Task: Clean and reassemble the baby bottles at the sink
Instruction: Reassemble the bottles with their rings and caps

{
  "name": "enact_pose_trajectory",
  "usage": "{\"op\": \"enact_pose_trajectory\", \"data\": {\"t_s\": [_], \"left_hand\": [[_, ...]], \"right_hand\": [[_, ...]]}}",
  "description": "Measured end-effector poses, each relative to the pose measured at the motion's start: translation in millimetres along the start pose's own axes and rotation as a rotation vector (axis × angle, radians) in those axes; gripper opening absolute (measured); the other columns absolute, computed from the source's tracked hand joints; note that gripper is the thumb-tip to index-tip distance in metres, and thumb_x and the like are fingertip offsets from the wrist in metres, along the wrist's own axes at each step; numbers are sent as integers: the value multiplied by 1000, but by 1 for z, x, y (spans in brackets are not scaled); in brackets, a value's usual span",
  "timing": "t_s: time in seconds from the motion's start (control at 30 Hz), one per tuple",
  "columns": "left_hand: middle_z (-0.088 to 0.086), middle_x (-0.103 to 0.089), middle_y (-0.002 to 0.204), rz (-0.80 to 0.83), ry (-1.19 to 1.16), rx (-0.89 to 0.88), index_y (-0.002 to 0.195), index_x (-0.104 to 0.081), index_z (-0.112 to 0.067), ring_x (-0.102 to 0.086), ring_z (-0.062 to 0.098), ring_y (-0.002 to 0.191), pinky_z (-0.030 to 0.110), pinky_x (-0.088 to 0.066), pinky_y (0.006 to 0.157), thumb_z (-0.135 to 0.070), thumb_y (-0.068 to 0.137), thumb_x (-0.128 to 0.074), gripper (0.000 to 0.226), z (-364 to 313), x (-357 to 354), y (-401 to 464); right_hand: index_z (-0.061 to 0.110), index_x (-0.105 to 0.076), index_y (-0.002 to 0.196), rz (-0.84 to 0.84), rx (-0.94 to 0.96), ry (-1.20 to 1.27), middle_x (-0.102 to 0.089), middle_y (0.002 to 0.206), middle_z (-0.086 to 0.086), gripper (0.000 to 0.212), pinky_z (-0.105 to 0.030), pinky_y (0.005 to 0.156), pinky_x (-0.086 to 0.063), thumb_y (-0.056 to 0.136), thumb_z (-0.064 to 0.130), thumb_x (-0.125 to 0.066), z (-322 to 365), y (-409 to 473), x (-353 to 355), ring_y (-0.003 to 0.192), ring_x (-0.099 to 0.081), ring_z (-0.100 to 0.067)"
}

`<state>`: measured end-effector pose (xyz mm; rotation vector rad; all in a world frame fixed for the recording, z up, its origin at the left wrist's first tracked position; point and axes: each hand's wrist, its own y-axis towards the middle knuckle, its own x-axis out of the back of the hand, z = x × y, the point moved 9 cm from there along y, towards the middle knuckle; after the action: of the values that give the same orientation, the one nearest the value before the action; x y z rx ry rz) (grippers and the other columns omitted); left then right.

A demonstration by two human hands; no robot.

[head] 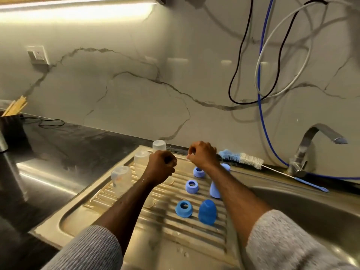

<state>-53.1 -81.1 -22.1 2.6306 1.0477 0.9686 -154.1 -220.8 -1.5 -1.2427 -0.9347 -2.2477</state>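
Note:
Three clear bottles stand upside down on the steel drainboard (136,227): one at the front left (121,178), one behind it (141,158), one at the back (159,146). Three blue screw rings (198,171) (191,186) (184,209) lie in a column, with blue caps (207,212) (214,189) to their right. A clear teat (149,203) lies by my left forearm, another (169,180) just under my left hand. My left hand (162,164) is curled into a fist above the board. My right hand (202,153) is curled too and seems to pinch a small pale piece (187,157).
A blue and white bottle brush (241,157) lies along the back edge. The tap (315,145) and the sink basin (311,211) are on the right. Cables (261,94) hang down the wall. A dark utensil holder (11,127) stands on the black counter at left.

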Motion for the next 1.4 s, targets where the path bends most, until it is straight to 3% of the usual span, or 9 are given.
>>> {"op": "enact_pose_trajectory", "data": {"t_s": [0.1, 0.33, 0.43, 0.73, 0.87, 0.97, 1.13, 1.27, 1.4], "left_hand": [[10, -74, 85, 40, 87, -41, 91, -75, -2, -70, 21, 75, 30, -57, 71, -2, 90, -69, 6, -4, -27, 16], [10, -70, 119, 254, 356, -41, 124, -69, -11, -64, 25, 112, 27, -47, 87, -30, 86, -80, 44, -5, -106, 50], [10, -65, 132, 353, 464, -31, 135, -63, -13, -60, 27, 122, 33, -47, 100, -30, 88, -76, 52, -1, -125, 61], [8, -65, 126, 425, 652, 6, 125, -69, -21, -59, 26, 116, 37, -51, 95, -33, 87, -76, 41, 7, -148, 65], [12, -67, 108, 114, 351, -53, 110, -69, -10, -63, 31, 103, 37, -50, 86, -27, 90, -74, 27, -28, -119, 57], [5, -68, 101, -102, -29, -159, 116, -63, -10, -65, 18, 82, 22, -49, 72, -18, 89, -76, 31, -77, -96, 24], [-16, -69, 90, -43, -284, -285, 112, -69, -22, -65, -12, 77, 4, -46, 68, -13, 83, -82, 33, -150, -131, -47], [-9, -71, 101, 78, -368, -278, 117, -67, -17, -66, -5, 91, 11, -50, 78, -8, 83, -81, 38, -168, -180, -82], [-12, -73, 106, 151, -372, -203, 118, -69, -18, -67, -4, 98, 18, -54, 86, -16, 84, -81, 37, -151, -214, -95]], "right_hand": [[22, -63, 81, -106, -57, 68, -70, 93, -4, 8, -32, 76, -51, 82, 16, -69, -22, -12, 39, 90, -63, -27], [22, -48, 94, -322, -105, 129, -60, 89, 3, 22, -27, 56, -33, 87, 12, -67, -82, -59, 105, 76, -51, -19], [15, -58, 96, -296, -137, 203, -67, 93, -2, 19, -31, 65, -45, 84, 11, -72, -104, -79, 104, 83, -60, -24], [19, -75, 95, -245, -222, 278, -72, 96, 0, 13, -34, 84, -54, 86, 10, -72, -149, -149, 92, 93, -66, -19], [25, -74, 94, -267, -221, 362, -67, 96, 10, 12, -34, 86, -54, 89, 14, -73, -161, -180, 94, 94, -63, -11], [22, -77, 96, -317, -237, 409, -68, 108, 3, 16, -37, 95, -51, 87, 8, -75, -174, -199, 94, 105, -62, -14], [24, -74, 88, -320, -358, 722, -75, 83, 0, 18, -48, 82, -60, 87, 6, -75, -194, -212, 95, 82, -72, -23], [22, -73, 86, -332, -432, 845, -75, 79, 0, 14, -38, 71, -63, 84, 10, -80, -209, -219, 95, 78, -74, -24], [20, -74, 92, -285, -483, 875, -77, 85, -2, 18, -39, 77, -62, 84, 4, -77, -220, -215, 91, 84, -74, -22]]}}
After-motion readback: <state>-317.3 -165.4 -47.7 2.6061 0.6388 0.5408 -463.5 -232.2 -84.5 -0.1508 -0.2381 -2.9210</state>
